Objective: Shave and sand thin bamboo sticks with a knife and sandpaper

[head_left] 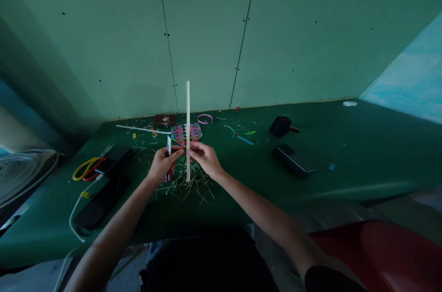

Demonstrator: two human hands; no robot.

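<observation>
My left hand (163, 163) is closed around a box cutter (168, 175) with a red handle, its blade pointing up. The thumb of this hand reaches toward a long pale flat strip (188, 108), possibly wood or bamboo, that stands nearly upright. From the other side, my right hand (207, 159) pinches the strip at its lower part. Below both hands lies a pile of thin pale shavings (195, 186). Just behind them is a colourful checkered woven piece (177, 133), partly hidden by the strip.
Yellow-and-red-handled scissors (86, 168), a phone (113, 160) and a white cable (73, 216) lie on the left of the green table (238, 190). A black case (293, 160) and a black pouch (280, 126) lie right. Behind are a pink ring (205, 122) and scraps.
</observation>
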